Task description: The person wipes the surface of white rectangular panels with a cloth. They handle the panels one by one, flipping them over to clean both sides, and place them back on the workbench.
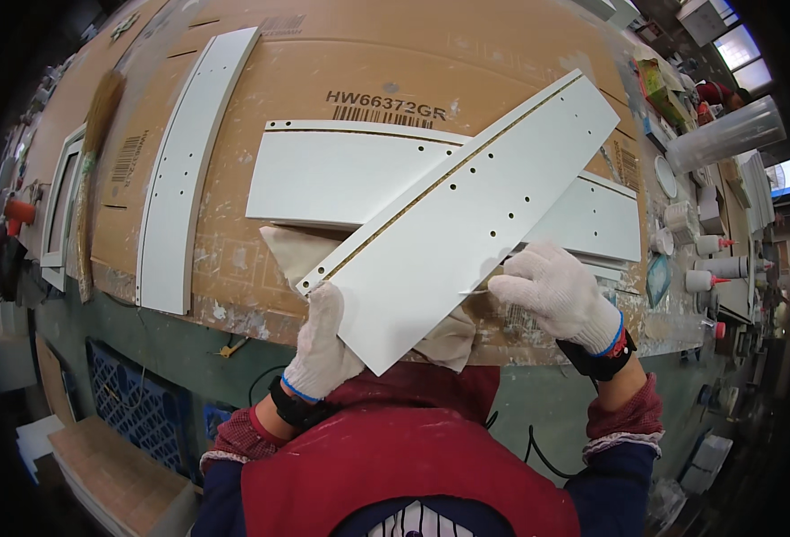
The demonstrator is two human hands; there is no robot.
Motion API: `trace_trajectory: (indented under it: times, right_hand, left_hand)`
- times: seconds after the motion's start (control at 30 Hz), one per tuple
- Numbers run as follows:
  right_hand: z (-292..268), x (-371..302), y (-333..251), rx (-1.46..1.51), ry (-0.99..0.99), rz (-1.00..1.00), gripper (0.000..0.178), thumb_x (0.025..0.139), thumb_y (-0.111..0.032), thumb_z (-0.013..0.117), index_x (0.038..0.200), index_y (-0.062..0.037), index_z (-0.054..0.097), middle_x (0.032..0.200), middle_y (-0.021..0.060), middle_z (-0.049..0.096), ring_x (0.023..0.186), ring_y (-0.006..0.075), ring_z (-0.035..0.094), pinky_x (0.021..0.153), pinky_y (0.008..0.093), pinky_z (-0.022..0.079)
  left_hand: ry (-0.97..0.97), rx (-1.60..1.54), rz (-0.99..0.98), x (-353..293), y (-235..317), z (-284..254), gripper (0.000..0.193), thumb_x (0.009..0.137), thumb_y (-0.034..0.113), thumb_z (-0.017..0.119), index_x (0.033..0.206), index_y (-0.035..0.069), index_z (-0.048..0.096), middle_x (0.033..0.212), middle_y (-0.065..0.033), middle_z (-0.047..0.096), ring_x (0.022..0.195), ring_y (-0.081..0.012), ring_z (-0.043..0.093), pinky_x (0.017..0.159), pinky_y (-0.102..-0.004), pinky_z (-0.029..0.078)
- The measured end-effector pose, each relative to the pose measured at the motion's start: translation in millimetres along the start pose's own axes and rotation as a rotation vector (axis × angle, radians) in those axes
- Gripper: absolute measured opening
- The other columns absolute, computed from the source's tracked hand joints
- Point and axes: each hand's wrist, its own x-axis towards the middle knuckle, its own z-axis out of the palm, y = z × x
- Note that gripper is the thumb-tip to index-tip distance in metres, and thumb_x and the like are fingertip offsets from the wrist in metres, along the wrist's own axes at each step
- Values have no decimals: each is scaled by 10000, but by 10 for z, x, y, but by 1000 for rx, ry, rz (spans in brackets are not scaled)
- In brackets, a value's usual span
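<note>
A white drilled panel with a grooved strip along one long edge lies slantwise across the table. My gloved left hand is closed on its near left end. By the panel's near right edge, my gloved right hand has its fingers curled round a thin pointed blade; its handle is mostly hidden in the glove. Beneath the slanted panel rests another white drilled panel, partly covered. A beige cloth shows under the near edge.
Cardboard covers the worktable. Another white panel lies at the left, beside a brush with long bristles and a white frame. Along the right stand glue bottles and a transparent cylinder. A blue crate sits below.
</note>
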Motion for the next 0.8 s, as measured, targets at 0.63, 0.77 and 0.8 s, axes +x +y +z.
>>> trace_trajectory:
  times: [0.63,0.77,0.8]
  right_hand:
    - [195,325,17,55,64,-216,99,733,-145,582,831,-156,592,787,36,547,746,236,553,672,352,439]
    - [104,317,111,210,108,-92,153,743,-108,591,887,-157,602,822,33,552,750,245,553,678,355,444]
    - [104,320,118,99,167,-48,197,726,-90,601,914,-149,602,855,33,565,768,257,559,678,361,445]
  left_hand:
    - [72,-5,36,4,45,75,589,960,389,522,1396,30,354,1327,-148,502,1190,-276,542,947,-428,503]
    - [58,-51,36,19,48,24,569,959,366,530,1389,34,365,1314,-148,512,1182,-272,549,941,-421,509]
    - [50,-69,29,21,41,3,566,958,364,533,1388,36,366,1311,-148,513,1179,-272,551,941,-421,509]
